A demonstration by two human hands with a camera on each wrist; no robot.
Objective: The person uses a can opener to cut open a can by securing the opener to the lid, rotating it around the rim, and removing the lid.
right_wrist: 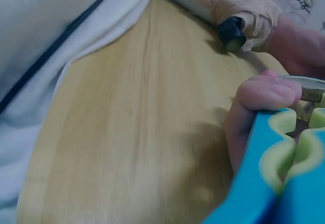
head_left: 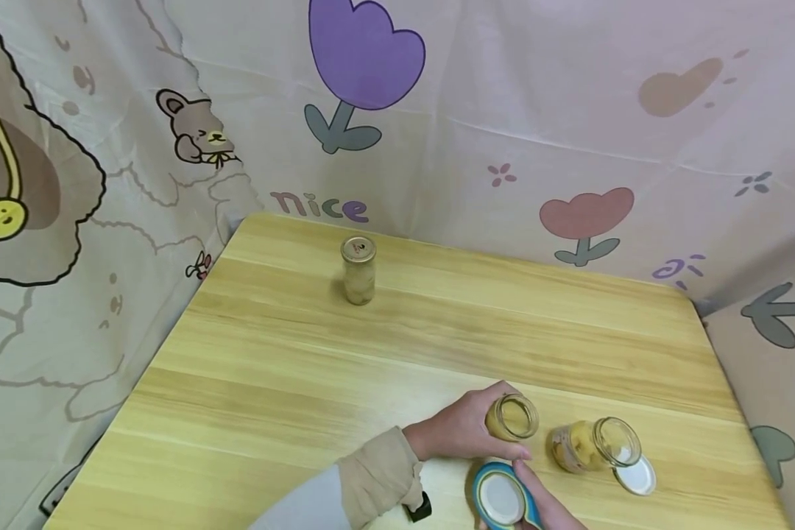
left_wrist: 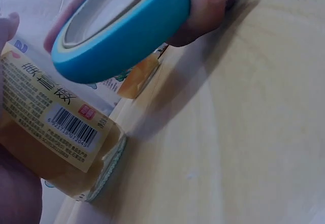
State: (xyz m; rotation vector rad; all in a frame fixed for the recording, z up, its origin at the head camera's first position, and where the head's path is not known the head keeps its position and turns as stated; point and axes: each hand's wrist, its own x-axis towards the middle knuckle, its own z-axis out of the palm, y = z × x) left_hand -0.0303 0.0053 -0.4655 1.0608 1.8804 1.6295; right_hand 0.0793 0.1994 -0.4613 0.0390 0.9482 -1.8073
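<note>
My left hand (head_left: pixel 464 427) grips an uncapped glass jar (head_left: pixel 497 425) round its side. Its paper label with a barcode (left_wrist: pixel 73 127) shows in the left wrist view, where the jar's base is at the tabletop. Close in front of it, my right hand (head_left: pixel 548 508) holds a blue jar opener (head_left: pixel 480 502) by its body. A round lid (head_left: pixel 502 497) sits inside the opener's ring, pale underside up. In the right wrist view, curled fingers (right_wrist: pixel 266 94) wrap the opener's wavy yellow-edged jaws. The opener is apart from the jar's mouth.
Right of my hands stands a second uncapped jar (head_left: pixel 583 445) with yellowish pieces inside. A loose lid (head_left: pixel 636 477) lies beside it, white side up. Farther back on the wooden table (head_left: pixel 271 346) stands a capped jar (head_left: pixel 360 278). Printed cloth (head_left: pixel 464 88) hangs behind the table.
</note>
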